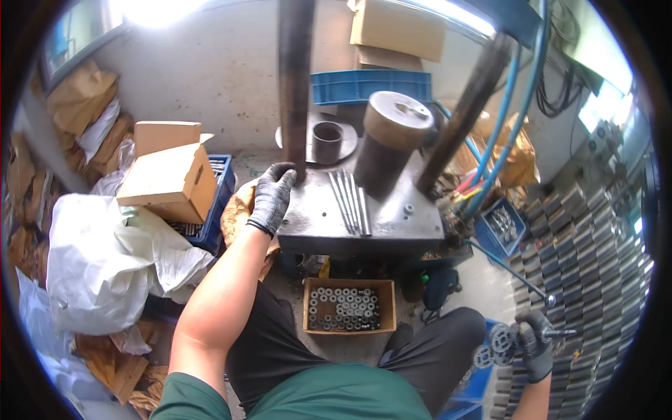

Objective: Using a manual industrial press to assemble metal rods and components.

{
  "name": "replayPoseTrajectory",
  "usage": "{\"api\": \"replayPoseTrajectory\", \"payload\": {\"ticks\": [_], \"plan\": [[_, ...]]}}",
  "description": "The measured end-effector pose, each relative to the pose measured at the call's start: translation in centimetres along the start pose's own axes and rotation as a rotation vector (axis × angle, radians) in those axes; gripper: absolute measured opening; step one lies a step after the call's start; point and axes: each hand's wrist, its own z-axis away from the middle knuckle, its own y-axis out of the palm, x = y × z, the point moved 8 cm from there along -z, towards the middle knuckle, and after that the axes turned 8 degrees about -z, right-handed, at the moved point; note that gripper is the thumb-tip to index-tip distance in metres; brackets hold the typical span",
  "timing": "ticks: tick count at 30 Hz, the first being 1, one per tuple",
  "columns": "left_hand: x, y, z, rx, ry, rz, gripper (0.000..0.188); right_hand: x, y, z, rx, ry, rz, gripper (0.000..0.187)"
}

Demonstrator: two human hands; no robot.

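My left hand (271, 199), in a grey knit glove, is at the left edge of the steel press plate (308, 220), against the foot of a dark upright column (292, 91). Its fingers are curled together; whatever they grip, if anything, is hidden. Low on the right, my gloved right hand (535, 344) is closed around several metal shafts with round, wheel-like ends (501, 340); a thin shaft tip sticks out to the right. Several slim metal rods (350, 203) lie side by side on the plate. Behind them stands a dark cylinder with a steel collar (397, 122).
A short ring (327, 143) sits on a round disc. Below the plate is a cardboard box (350, 330) of small round parts. Blue crates (479, 392) stand near my right hand, stacked metal parts (588, 259) beyond. At left are an open carton (164, 175) and white sacking (101, 259).
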Motion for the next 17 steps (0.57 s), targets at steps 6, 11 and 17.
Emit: {"api": "replayPoseTrajectory", "payload": {"ticks": [6,11,17], "plan": [[-1.5,-6.5,0.1,0.009,-0.129,-0.187,0.024,14.9,18.5,-11.2,0.512,-0.318,-0.151,0.024],[1.4,-6.8,-0.4,0.184,-0.156,-0.256,0.029,23.3,33.3,-17.4,0.625,-0.467,-0.155,0.019],[7.1,-2.8,-3.5,0.384,-0.123,-0.319,0.032,22.2,45.7,-25.3,0.708,-0.272,-0.425,0.027]]}}
